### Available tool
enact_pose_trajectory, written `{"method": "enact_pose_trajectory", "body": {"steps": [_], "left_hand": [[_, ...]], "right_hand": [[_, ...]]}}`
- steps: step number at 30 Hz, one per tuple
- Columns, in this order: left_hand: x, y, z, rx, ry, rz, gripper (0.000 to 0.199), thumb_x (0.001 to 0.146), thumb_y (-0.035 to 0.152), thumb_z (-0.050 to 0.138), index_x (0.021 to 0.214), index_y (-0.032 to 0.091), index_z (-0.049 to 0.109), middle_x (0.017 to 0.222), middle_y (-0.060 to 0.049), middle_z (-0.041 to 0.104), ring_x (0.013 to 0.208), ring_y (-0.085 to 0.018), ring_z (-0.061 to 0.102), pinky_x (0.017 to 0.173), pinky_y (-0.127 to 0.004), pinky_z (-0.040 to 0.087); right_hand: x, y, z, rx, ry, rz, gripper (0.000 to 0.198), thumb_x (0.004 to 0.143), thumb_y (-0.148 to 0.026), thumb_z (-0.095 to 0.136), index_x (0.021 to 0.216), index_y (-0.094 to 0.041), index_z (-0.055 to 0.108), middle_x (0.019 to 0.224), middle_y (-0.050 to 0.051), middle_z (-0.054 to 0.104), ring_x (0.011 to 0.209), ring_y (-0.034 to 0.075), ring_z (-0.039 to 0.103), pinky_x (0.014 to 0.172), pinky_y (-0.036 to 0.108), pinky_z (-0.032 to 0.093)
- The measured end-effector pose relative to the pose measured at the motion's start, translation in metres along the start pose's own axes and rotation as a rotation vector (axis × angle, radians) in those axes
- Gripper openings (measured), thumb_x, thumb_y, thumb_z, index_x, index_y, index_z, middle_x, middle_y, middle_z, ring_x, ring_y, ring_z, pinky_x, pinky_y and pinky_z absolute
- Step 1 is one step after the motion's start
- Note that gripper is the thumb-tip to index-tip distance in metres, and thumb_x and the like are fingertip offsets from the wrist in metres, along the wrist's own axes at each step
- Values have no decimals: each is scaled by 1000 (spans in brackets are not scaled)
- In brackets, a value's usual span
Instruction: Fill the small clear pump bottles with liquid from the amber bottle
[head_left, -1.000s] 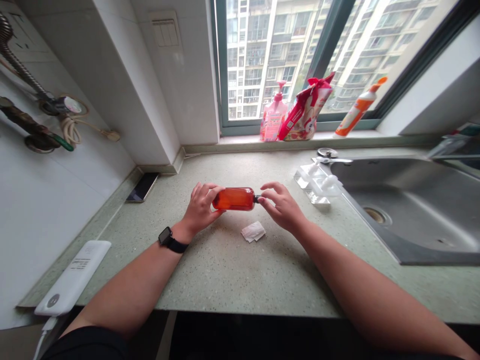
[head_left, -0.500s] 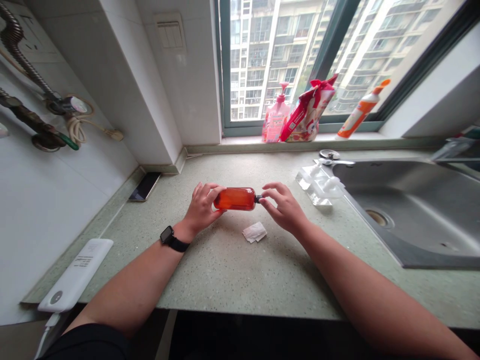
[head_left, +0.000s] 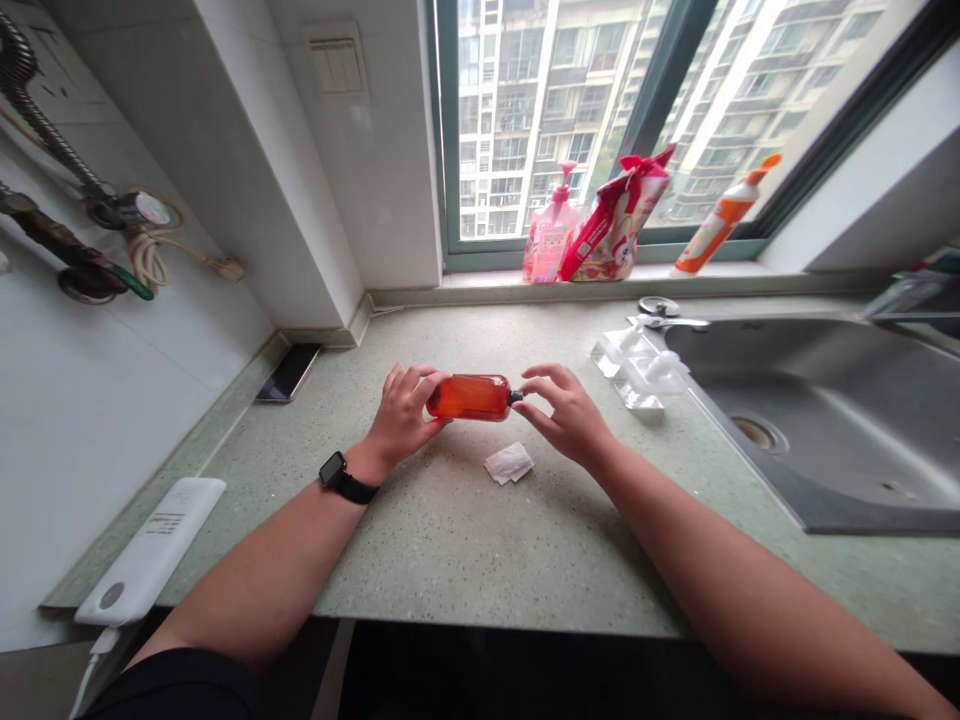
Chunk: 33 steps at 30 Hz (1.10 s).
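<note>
An amber bottle (head_left: 472, 397) lies sideways in the air above the counter, its neck to the right. Wrapped around its base end is my left hand (head_left: 409, 405), thumb below and fingers on top; a black watch is on that wrist. At the neck sits a small black cap (head_left: 515, 397). My right hand (head_left: 562, 410) has thumb and index fingertips on either side of that cap, the other fingers curled loosely. Just below the bottle, a folded white tissue (head_left: 509, 464) lies on the speckled counter (head_left: 450, 560).
Clear plastic holders (head_left: 637, 370) stand beside the steel sink (head_left: 840, 430) at right. A phone (head_left: 289, 373) and a white power bank (head_left: 154, 548) lie at left. On the sill are a pink pump bottle (head_left: 551, 235), a red bag (head_left: 619, 225) and an orange-white bottle (head_left: 716, 230).
The right fingertips have shifted slightly around the cap, with the thumb a little lower. The left hand and bottle stay almost in place.
</note>
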<state>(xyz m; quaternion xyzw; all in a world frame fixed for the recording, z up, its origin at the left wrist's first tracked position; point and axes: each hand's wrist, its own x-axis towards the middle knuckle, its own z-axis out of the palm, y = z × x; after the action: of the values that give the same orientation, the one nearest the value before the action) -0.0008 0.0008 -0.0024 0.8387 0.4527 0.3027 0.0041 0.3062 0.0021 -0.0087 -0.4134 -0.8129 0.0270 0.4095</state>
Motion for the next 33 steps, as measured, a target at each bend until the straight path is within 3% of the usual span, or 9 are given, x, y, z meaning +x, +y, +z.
{"method": "enact_pose_trajectory", "body": {"steps": [2, 6, 10, 17, 22, 28, 33], "left_hand": [[0, 0, 0, -2, -5, -6, 59, 91, 36, 79, 146, 29, 57, 142, -10, 64, 136, -33, 59, 133, -65, 24], [0, 0, -1, -9, -2, -6, 60, 92, 38, 79, 146, 29, 57, 142, -11, 64, 136, -33, 59, 133, -65, 25], [0, -1, -1, -8, -15, -8, 59, 92, 38, 78, 147, 30, 56, 142, -10, 64, 135, -33, 59, 132, -65, 25], [0, 2, 0, -41, -31, 4, 63, 88, 43, 85, 143, 27, 58, 138, -11, 66, 131, -33, 62, 133, -65, 24], [0, 4, 0, -64, -24, 9, 66, 88, 48, 86, 145, 28, 59, 138, -11, 66, 130, -33, 63, 132, -66, 27], [0, 2, 1, -201, -6, 24, 85, 89, 63, 81, 159, 29, 47, 158, -18, 51, 150, -37, 49, 126, -60, 42], [0, -5, 4, -204, -5, -21, 67, 100, 61, 68, 154, 26, 51, 160, -18, 48, 153, -36, 47, 128, -61, 41]], "right_hand": [[0, 1, -1, -8, -13, 19, 19, 103, -45, 65, 105, -27, 70, 121, 12, 70, 116, 34, 67, 101, 62, 58], [1, -1, -4, 51, 2, -42, 32, 100, -41, 70, 129, -28, 65, 126, 13, 68, 119, 33, 66, 101, 57, 60], [3, -6, -5, 19, 18, -89, 19, 101, -30, 67, 120, -31, 68, 121, 10, 71, 114, 32, 67, 99, 56, 60], [5, -11, -7, -56, 44, -95, 14, 106, -35, 62, 117, -29, 67, 120, 12, 73, 116, 34, 65, 101, 57, 57], [3, -13, -3, 2, 77, -27, 17, 107, -39, 57, 118, -28, 65, 120, 13, 71, 113, 33, 65, 99, 57, 59], [8, -7, -11, 154, 251, 69, 26, 110, -48, 49, 122, -29, 62, 118, 11, 69, 111, 29, 68, 91, 51, 66], [19, 10, -41, 61, 418, 121, 31, 108, -55, 50, 117, -29, 64, 111, 10, 70, 105, 29, 69, 90, 50, 66]]}}
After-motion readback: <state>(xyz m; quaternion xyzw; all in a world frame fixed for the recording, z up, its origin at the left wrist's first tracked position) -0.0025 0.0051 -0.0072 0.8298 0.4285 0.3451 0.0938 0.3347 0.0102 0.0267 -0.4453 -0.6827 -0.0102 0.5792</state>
